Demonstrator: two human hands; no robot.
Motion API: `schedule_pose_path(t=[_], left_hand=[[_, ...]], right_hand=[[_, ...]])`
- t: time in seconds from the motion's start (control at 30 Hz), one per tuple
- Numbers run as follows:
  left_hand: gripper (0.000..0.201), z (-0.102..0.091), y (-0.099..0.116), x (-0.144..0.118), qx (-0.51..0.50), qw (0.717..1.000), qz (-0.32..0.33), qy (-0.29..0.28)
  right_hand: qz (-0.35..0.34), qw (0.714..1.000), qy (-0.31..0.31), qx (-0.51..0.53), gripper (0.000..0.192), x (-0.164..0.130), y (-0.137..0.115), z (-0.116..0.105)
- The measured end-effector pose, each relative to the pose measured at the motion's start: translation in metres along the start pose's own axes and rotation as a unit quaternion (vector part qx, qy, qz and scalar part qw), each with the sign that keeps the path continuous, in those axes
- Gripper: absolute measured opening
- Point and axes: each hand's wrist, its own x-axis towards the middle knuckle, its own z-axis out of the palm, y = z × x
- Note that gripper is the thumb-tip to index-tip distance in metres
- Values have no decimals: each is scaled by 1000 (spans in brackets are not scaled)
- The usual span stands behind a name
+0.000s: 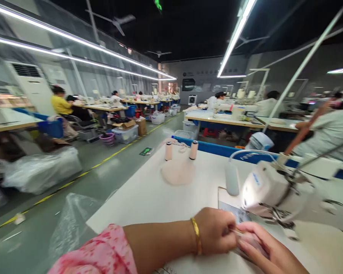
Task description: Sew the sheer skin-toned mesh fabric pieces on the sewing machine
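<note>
With our hands together, pinching a small, pale, cloth-like piece, we risked snagging it by drifting far-right into the rounded white sewing machine.

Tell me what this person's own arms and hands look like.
The left arm wears a loose pink sleeve with a darker pink print, ending below the elbow, and a gold-coloured bangle. The left hand and right hand are gloveless; no right sleeve shows.
</note>
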Motion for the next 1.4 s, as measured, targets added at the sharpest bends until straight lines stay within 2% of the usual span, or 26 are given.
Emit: schedule_pose_path(t=[0.03,0.1,0.17,0.33,0.53,0.83,1.17,1.4], left_hand=[[16,0,0,0,-8,1000,-3,15],[11,2,-2,2,-34,999,9,29],[9,5,-6,6,-65,997,27,37],[12,10,-9,13,-69,987,106,98],[13,9,-7,14,-37,980,138,137],[12,10,-5,15,-75,973,167,141],[13,17,-12,13,-112,970,162,144],[32,13,-10,17,-97,967,184,145]], right_hand=[[41,998,-23,29,26,3,-16,-3],[103,993,-7,49,30,9,-39,-7],[130,990,26,54,29,12,-50,-11],[92,994,60,29,13,9,-51,-16],[93,992,78,18,3,8,-48,-13],[57,992,107,24,7,8,-52,-14],[13,992,123,-12,10,7,-50,-12],[-2,991,130,-12,10,6,-49,-12]])
